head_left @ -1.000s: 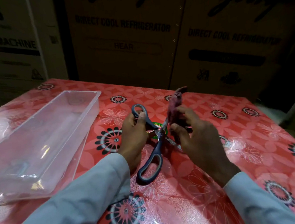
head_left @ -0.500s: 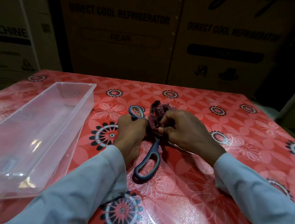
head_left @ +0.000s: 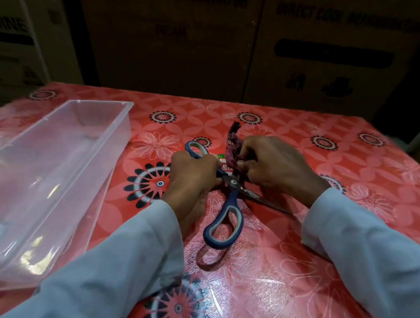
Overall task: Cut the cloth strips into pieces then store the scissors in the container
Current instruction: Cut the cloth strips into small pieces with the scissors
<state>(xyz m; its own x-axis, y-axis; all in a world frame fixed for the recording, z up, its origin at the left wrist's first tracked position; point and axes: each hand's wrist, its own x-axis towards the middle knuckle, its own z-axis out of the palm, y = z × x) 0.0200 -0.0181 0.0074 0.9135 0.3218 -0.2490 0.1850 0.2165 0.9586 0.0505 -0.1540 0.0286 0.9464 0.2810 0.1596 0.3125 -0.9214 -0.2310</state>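
Blue-handled scissors (head_left: 224, 222) lie spread wide on the red flowered tablecloth (head_left: 281, 268), one handle loop toward me, the other under my left hand (head_left: 193, 179), which grips that far loop. My right hand (head_left: 275, 167) pinches a dark pink patterned cloth strip (head_left: 233, 145) bunched upright between the blades near the pivot. One blade runs out under my right wrist. A clear plastic container (head_left: 126, 121) stands at the left with nothing visible inside.
Large cardboard appliance boxes (head_left: 319, 28) stand close behind the table's far edge. The table's right edge falls away near the right side of the view. The container's side is about a hand's width from my left hand.
My right hand came down from holding the strip raised and now holds it bunched between the blades. The camera tipped lower and closer. My left hand stayed on the scissors.
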